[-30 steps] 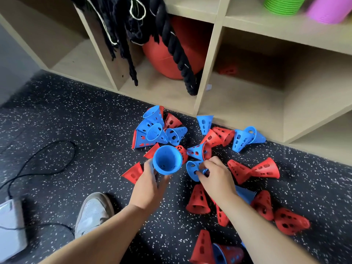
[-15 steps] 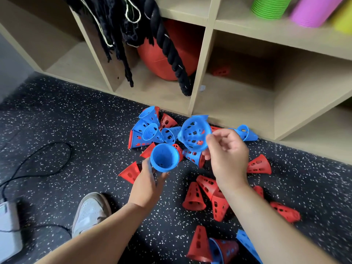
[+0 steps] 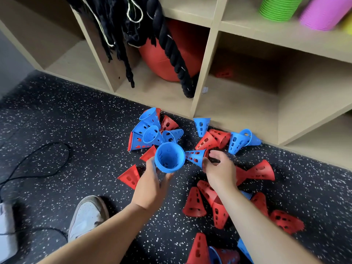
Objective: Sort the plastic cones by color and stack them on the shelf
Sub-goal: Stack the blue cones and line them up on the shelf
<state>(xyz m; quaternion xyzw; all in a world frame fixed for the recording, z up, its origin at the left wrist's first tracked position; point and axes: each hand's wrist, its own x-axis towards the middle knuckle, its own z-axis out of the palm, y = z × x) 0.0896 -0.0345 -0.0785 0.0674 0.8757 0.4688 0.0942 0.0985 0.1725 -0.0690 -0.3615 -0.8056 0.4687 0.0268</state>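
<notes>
Blue and red perforated plastic cones lie scattered on the speckled black floor in front of the wooden shelf (image 3: 207, 60). My left hand (image 3: 152, 185) grips a stack of blue cones (image 3: 169, 157) by its side, with the open end facing me. My right hand (image 3: 219, 168) is down on the floor just right of the stack. Its thumb and fingers curl round the wide end of a blue cone (image 3: 195, 156) lying on its side, with red showing inside it. A cluster of blue cones (image 3: 150, 130) lies behind the stack.
Red cones (image 3: 194, 203) lie around and under my right arm. A red ball (image 3: 162, 54) and black ropes (image 3: 171, 46) fill the middle cubby. Green (image 3: 276, 6) and pink (image 3: 323, 12) stacks sit on the upper shelf. My shoe (image 3: 85, 216) and a black cable (image 3: 38, 159) are at left.
My right hand no longer holds up the blue cone it had beside the stack. It has dropped to the floor and closed round another blue cone. The left hand stayed put.
</notes>
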